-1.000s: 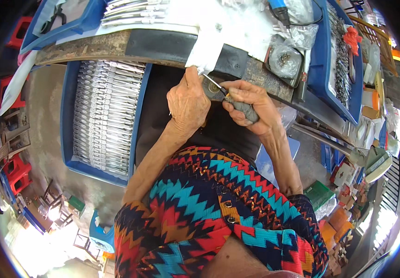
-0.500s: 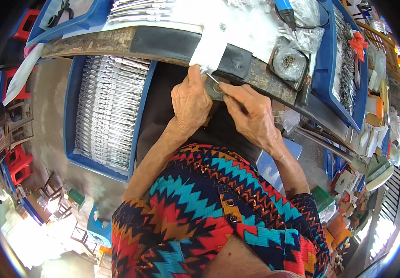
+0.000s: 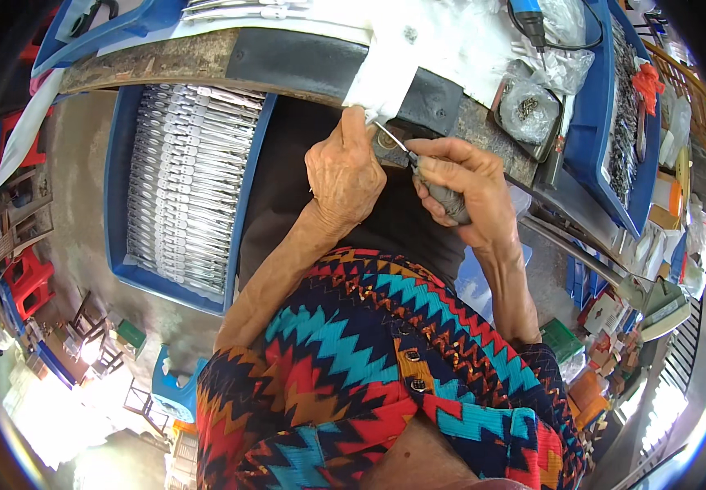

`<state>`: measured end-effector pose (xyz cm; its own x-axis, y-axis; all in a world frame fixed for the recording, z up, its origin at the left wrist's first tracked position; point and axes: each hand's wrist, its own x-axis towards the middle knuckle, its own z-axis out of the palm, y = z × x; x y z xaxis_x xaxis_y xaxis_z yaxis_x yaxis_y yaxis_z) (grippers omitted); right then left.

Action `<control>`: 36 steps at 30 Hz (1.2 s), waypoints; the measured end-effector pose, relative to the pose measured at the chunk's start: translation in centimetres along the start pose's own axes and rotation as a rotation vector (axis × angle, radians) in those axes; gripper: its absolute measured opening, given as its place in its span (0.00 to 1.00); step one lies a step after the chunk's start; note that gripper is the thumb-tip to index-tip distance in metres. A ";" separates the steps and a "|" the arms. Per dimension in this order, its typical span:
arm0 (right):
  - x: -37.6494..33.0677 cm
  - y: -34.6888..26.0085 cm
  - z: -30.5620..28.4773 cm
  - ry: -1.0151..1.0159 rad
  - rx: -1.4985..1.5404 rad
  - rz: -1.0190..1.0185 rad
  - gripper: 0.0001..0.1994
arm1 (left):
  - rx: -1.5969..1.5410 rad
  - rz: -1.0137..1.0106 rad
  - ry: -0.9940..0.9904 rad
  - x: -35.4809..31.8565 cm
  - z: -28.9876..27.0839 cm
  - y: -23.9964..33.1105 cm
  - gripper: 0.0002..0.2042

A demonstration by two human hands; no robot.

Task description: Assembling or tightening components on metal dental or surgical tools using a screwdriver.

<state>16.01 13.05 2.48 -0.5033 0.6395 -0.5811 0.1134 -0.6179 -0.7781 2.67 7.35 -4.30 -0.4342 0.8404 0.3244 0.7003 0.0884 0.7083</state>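
My right hand (image 3: 471, 192) is wrapped round the grey, dark-collared handle of a screwdriver-like hand tool (image 3: 444, 196). Its thin metal shaft points up and left, with the tip close to the fingertips of my left hand (image 3: 345, 173). Those left fingers are pinched together at the bench's front edge, against the end of a white cloth strip (image 3: 382, 77). What they pinch is too small and too covered to make out. Just below the edge, partly behind the tool's shaft, is a round metal fitting (image 3: 386, 140).
A blue crate (image 3: 116, 196) of stacked silvery metal pieces stands at my left. On the bench (image 3: 149, 61) lie more such pieces (image 3: 247, 10), a blue power tool (image 3: 526, 20) hanging tip-down and a tray of small parts (image 3: 529, 110). Another blue bin (image 3: 586, 155) sits at far right.
My right hand has moved right and turned, so the tool's handle now shows in its grip. The left hand stays pinched near the strip's end. The whole view has shifted slightly.
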 end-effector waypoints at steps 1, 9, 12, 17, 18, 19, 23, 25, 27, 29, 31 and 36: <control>0.0 -0.3 -0.1 0.003 0.076 0.071 0.10 | 0.002 0.007 0.004 0.0 0.0 0.0 0.06; 0.8 3.0 -0.6 -0.114 0.094 -0.123 0.11 | 0.021 0.027 -0.001 -0.1 -0.2 -0.4 0.07; 0.3 3.7 -0.5 -0.115 -0.049 -0.302 0.11 | -0.013 0.036 -0.017 -0.1 -0.6 -0.2 0.07; -0.1 3.7 -0.9 -0.107 -0.137 -0.345 0.12 | -0.037 -0.023 -0.049 -0.1 -0.5 -0.1 0.06; -0.3 3.8 -1.0 -0.088 -0.165 -0.367 0.12 | -0.034 -0.028 -0.053 -0.2 -0.5 -0.1 0.06; -0.2 3.8 -1.0 -0.089 -0.163 -0.370 0.12 | -0.032 -0.026 -0.052 -0.2 -0.5 -0.1 0.06; 0.2 4.0 -1.1 -0.112 -0.165 -0.378 0.12 | -0.041 -0.046 -0.072 -0.1 -0.5 -0.1 0.06; 0.4 4.1 -1.1 -0.119 -0.166 -0.386 0.12 | -0.046 -0.038 -0.060 -0.1 -0.5 -0.1 0.06; 0.5 4.1 -1.0 -0.099 -0.174 -0.395 0.12 | -0.052 -0.035 -0.058 0.0 -0.5 0.0 0.06; 0.6 4.0 -1.0 -0.102 -0.176 -0.391 0.12 | -0.037 -0.036 -0.057 0.0 -0.5 0.1 0.06; 0.7 4.0 -1.2 -0.103 -0.180 -0.387 0.12 | -0.024 -0.036 -0.056 -0.1 -0.5 0.0 0.06; 0.7 4.0 -1.4 -0.083 -0.332 -0.402 0.13 | -0.028 -0.015 -0.031 -0.2 -0.5 -0.1 0.07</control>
<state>17.34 11.68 -1.38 -0.6273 0.7498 -0.2107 0.1555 -0.1445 -0.9772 2.39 6.93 -4.18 -0.4260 0.8556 0.2942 0.6774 0.0861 0.7305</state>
